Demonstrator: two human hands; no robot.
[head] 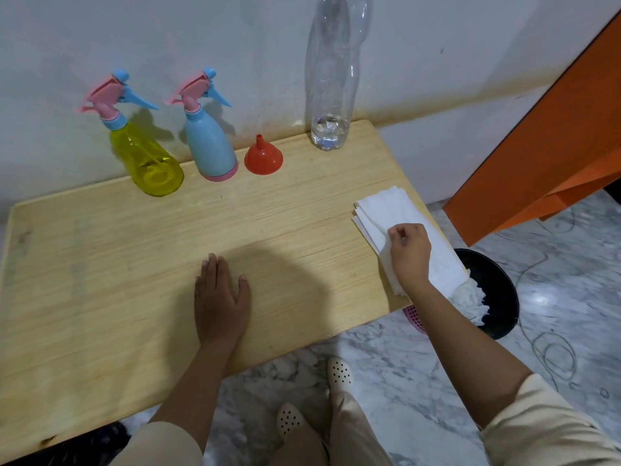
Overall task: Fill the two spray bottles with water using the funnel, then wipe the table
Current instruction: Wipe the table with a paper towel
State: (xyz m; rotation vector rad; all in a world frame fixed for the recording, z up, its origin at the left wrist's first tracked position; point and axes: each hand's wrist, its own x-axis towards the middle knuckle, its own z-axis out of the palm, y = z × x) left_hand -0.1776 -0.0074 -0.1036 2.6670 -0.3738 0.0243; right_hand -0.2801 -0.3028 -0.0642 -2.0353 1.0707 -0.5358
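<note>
Left hand (220, 297) flat on table (100, 264), grip open, right hand (410, 253) pinching folded tissues (396, 206)

black bin (500, 297) beside a pink, perhaps perforated, basket (415, 319) on marble floor (571, 250), orange panel (537, 146) behind

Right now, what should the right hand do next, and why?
Probably lift the pinched top sheet off the tissue stack: the right hand pinches it, the yellow spray bottle and blue spray bottle stand capped, the funnel sits aside, so wiping seems next.
</note>
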